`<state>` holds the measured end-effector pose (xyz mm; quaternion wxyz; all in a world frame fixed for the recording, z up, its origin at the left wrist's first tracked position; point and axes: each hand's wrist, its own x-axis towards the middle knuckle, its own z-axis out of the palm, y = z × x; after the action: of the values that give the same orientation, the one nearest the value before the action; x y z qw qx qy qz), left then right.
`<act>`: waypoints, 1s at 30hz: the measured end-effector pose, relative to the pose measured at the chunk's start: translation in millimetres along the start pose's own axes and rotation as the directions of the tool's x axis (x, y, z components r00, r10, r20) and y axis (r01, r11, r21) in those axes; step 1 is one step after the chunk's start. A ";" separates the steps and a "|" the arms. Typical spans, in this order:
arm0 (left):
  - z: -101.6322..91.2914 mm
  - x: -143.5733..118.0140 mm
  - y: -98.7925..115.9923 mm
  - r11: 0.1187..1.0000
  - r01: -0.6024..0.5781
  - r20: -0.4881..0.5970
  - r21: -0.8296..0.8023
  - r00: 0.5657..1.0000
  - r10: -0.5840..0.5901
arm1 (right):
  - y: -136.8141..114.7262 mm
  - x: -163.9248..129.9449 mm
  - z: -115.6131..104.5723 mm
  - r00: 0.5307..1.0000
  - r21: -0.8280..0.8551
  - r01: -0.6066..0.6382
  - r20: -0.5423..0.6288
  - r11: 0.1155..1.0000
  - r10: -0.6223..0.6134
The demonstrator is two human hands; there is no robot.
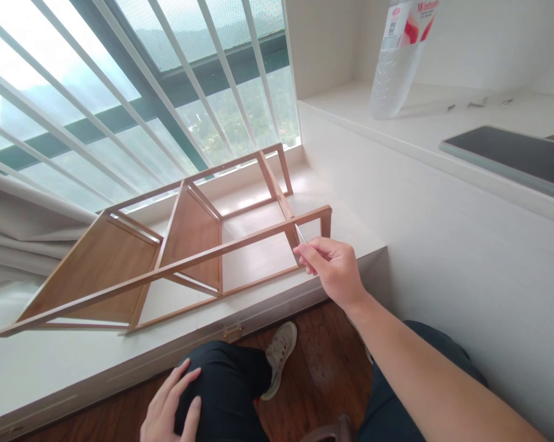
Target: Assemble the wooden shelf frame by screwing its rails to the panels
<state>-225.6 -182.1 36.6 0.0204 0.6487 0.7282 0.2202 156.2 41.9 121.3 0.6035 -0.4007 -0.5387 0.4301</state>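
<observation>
– What is found beneath the rack?

– A white ledge (19, 362) is seen beneath the wooden rack (194, 233), which is supported along its length there.

– And in front of the rack?

– A dark-trousered knee (207, 368) is placed there, and on it the left hand (171, 402) is rested, its fingers loosely spread and nothing held.

– Where is the right hand?

– The right hand (336, 267) is held just beside the rack's near rail (253, 238). A thin metal rod (301, 233) is pinched between thumb and forefinger, the other fingers being curled in. The rod's tip is set at the rack's joint (294, 220) of rail and crossbar (276, 185); whether it is seated cannot be told.

– How might this be handled well?

– The rod is probably best kept straight to the joint, since by a tilt the tip could be slipped and the wood scratched. If turning is needed, short, even turns are advised. The rack might be better steadied with the left hand laid on it.
</observation>
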 end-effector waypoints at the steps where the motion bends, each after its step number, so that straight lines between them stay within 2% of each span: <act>1: 0.4 0.2 0.2 1.000 -0.003 -0.002 0.001 1.000 0.003 | 0.9 -1.0 2.9 0.997 0.087 -0.080 0.014 0.993 0.079; 3: 1.2 0.2 0.7 1.000 -0.010 -0.013 0.005 1.000 0.010 | 3.2 -2.0 7.2 0.985 0.215 -0.173 0.045 0.961 0.167; 5: 1.5 0.1 1.2 1.000 -0.024 -0.029 0.011 0.999 0.025 | 5.0 -1.9 9.0 0.982 0.277 -0.189 0.049 0.942 0.182; 15: 1.2 3.2 5.6 0.995 -0.088 -0.063 0.054 0.994 0.091 | 1.0 -0.9 9.3 0.993 0.200 -0.102 -0.034 0.974 0.111; 23: 1.5 2.2 3.6 0.997 -0.065 -0.041 0.033 0.997 0.066 | 2.4 -2.9 9.4 0.995 0.173 -0.072 -0.049 0.982 0.082; 27: 1.8 1.9 2.4 0.998 -0.052 -0.041 0.031 0.998 0.053 | 4.4 -3.0 11.0 0.989 0.258 -0.129 -0.032 0.958 0.142; 30: 1.4 2.0 1.4 0.998 -0.056 -0.034 0.023 0.998 0.057 | 9.1 -5.3 17.5 0.981 0.391 -0.169 -0.019 0.905 0.191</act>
<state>-224.1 -179.7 36.3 -0.0056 0.6653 0.7122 0.2240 137.7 40.0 112.8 0.6435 -0.3334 -0.3864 0.5705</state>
